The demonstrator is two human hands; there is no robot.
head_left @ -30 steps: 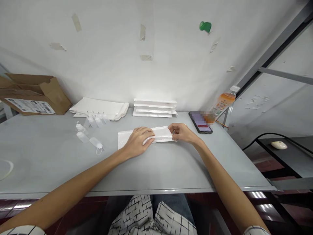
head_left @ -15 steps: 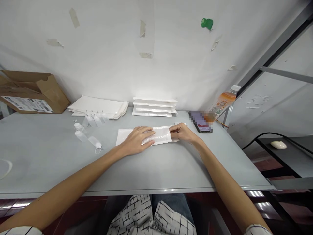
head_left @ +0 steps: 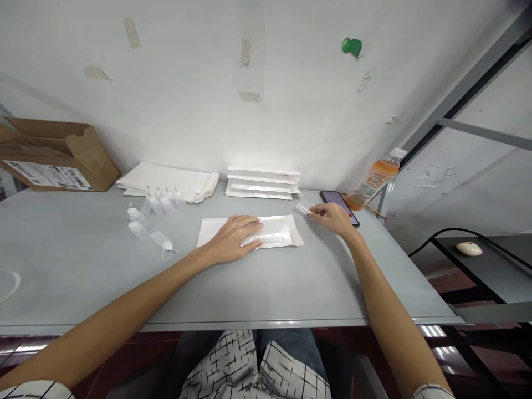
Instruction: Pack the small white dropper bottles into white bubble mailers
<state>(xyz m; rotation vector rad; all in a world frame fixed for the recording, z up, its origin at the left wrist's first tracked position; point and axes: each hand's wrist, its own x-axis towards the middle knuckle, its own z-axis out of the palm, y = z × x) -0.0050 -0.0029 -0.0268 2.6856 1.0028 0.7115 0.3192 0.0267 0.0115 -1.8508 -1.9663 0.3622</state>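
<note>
A white padded envelope (head_left: 276,231) lies flat on the grey table, its flap end to the right. Flat across its left part, fingers apart, rests my left hand (head_left: 235,235). My right hand (head_left: 330,217) is just beyond the envelope's right end, thumb and fingers pinched on the near end of a small translucent piece (head_left: 302,209). Its exact kind is too small to tell. To the left, several translucent squeeze bottles (head_left: 161,240) stand or lie loosely grouped.
Behind the bottles is a pile of white envelopes (head_left: 166,177); a stack of filled-looking envelopes (head_left: 264,182) stands by the wall. A cardboard box (head_left: 54,158) occupies the left corner. At right are a phone (head_left: 338,200) and an orange drink bottle (head_left: 376,177).
My right hand has left the envelope's open end, moved right and slightly back, and taken hold of the small translucent piece. My left hand has stayed on the envelope.
</note>
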